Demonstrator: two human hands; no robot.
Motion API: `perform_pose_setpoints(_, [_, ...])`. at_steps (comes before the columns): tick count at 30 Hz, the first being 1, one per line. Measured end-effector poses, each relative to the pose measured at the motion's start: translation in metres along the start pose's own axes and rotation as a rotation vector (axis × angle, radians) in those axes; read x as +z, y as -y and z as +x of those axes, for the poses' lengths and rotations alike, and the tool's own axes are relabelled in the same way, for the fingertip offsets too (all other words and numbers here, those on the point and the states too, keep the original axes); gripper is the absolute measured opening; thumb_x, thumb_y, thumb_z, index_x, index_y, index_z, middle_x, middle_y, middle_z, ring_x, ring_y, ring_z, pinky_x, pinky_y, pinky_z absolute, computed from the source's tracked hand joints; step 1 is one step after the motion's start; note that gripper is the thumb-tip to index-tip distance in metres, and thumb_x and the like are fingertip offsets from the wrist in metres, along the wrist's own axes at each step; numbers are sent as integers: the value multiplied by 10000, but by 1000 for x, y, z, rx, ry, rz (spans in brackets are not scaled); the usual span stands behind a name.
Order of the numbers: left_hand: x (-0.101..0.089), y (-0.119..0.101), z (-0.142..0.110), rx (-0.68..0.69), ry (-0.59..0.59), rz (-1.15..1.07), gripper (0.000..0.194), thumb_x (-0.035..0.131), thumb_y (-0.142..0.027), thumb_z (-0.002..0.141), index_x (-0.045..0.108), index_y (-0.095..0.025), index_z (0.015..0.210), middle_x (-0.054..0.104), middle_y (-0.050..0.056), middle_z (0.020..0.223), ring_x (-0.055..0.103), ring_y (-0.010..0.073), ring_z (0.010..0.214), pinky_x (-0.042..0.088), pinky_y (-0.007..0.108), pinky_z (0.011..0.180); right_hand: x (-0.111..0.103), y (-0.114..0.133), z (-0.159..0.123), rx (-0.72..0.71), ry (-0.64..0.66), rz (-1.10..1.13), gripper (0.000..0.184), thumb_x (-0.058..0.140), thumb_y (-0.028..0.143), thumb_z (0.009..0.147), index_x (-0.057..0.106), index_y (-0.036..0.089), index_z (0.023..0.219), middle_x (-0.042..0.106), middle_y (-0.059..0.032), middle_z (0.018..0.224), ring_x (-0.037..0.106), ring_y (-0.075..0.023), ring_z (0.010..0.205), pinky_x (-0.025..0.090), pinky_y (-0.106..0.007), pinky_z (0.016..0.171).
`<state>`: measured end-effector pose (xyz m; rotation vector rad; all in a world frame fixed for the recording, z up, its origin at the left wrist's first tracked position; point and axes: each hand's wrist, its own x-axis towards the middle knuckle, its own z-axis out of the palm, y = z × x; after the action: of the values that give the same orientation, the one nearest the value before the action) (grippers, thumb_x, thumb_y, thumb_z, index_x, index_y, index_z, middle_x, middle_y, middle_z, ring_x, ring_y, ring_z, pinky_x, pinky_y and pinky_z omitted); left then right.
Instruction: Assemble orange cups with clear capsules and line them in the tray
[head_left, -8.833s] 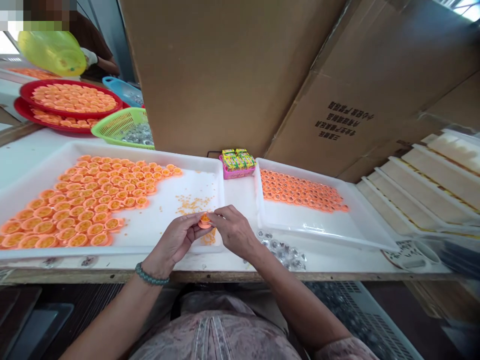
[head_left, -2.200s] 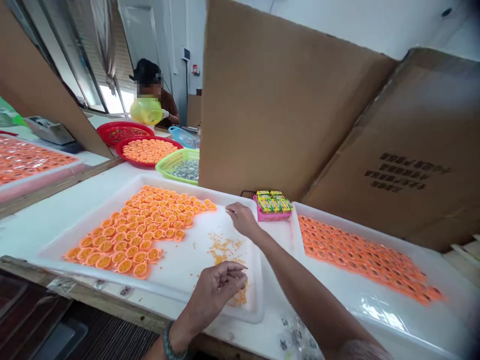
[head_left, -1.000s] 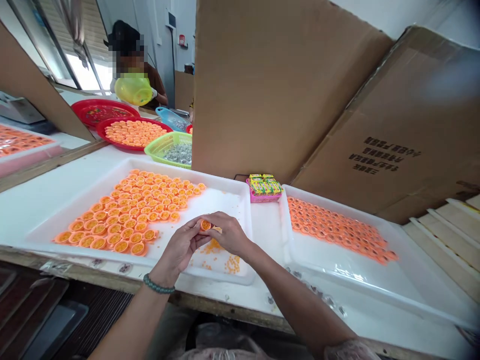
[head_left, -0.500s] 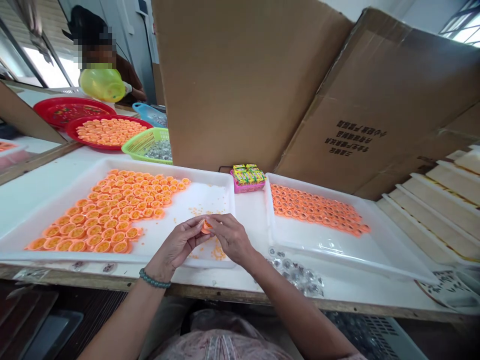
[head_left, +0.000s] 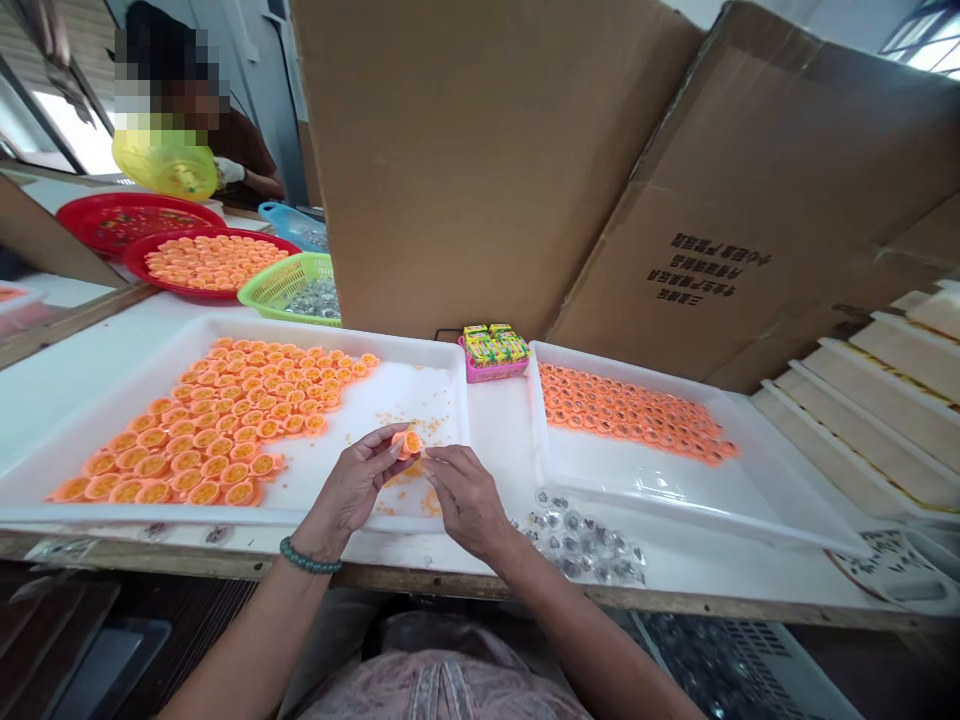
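Left hand (head_left: pixel 352 482) pinched an orange cup (head_left: pixel 409 443) in its fingertips, over the left white tray (head_left: pixel 255 328). Right hand (head_left: pixel 466 502) held nothing, fingers loosely curled, just beside the cup. Loose orange crumbs (head_left: pixel 430 504) lay below them; packed orange cups (head_left: pixel 210 430) filled the tray's left side. A strip of white tabletop (head_left: pixel 495 440) separated that tray from the right white tray (head_left: pixel 697 517). Clear plastic pieces (head_left: pixel 577 540) sat by the right tray's near rim. Wooden table edge (head_left: pixel 465 585) ran along the bottom. Pink box (head_left: pixel 491 350) sat between the trays at the back, under tall cardboard sheets (head_left: pixel 465 170). Upper left: green basket (head_left: pixel 285 290), red tray (head_left: pixel 139 270), co-worker's gloved hand (head_left: pixel 229 172).
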<state>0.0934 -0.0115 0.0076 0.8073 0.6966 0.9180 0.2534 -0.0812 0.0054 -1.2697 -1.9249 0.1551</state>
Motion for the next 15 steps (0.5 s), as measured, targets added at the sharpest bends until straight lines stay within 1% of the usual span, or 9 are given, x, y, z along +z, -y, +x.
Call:
perform_pose_setpoints(3, [0, 0, 1, -43, 27, -30, 306, 700, -226, 726, 653, -151, 1019, 689, 70, 947, 638, 162, 880, 495, 284, 861, 1, -1, 1, 109, -87, 27, 338, 443, 132, 883, 546, 217, 1194, 601, -84, 1111, 529, -182, 1035, 470, -357, 911])
perform_pose_setpoints(5, [1, 1, 1, -61, 38, -36, 256, 693, -218, 731, 662, -153, 977, 682, 63, 965, 633, 155, 883, 501, 276, 854, 3, -2, 6, 143, -93, 42, 317, 472, 178, 885, 560, 224, 1187, 614, -81, 1083, 549, -179, 1011, 478, -342, 894])
perform_pose_setpoints(8, [3, 0, -1, -92, 63, -17, 197, 674, -233, 750, 669, -149, 928, 681, 58, 931, 633, 146, 845, 511, 264, 817, 6, -4, 14, 156, -80, 77, 252, 503, 215, 879, 626, 228, 1099, 640, -70, 1007, 582, -169, 951, 494, -314, 849])
perform_pose_setpoints(10, [4, 0, -2, -110, 66, -15, 187, 657, -270, 763, 672, -146, 901, 680, 64, 907, 636, 157, 827, 514, 281, 802, 6, -6, 19, 169, -57, 105, 228, 506, 204, 877, 656, 233, 1046, 651, -60, 979, 595, -156, 930, 496, -294, 830])
perform_pose_setpoints(12, [5, -1, -2, -121, 55, 0, 208, 646, -319, 768, 673, -136, 865, 678, 73, 885, 640, 170, 806, 519, 300, 784, 5, -9, 23, 174, -5, 134, 213, 523, 187, 868, 670, 236, 1014, 663, -47, 967, 601, -148, 928, 491, -282, 830])
perform_pose_setpoints(15, [4, 0, -1, -136, 46, 125, 230, 684, -347, 730, 668, -132, 810, 672, 56, 794, 638, 150, 692, 523, 249, 669, -1, -11, 29, 173, 108, 160, 160, 574, 181, 836, 681, 225, 947, 677, -28, 927, 602, -141, 915, 477, -276, 836])
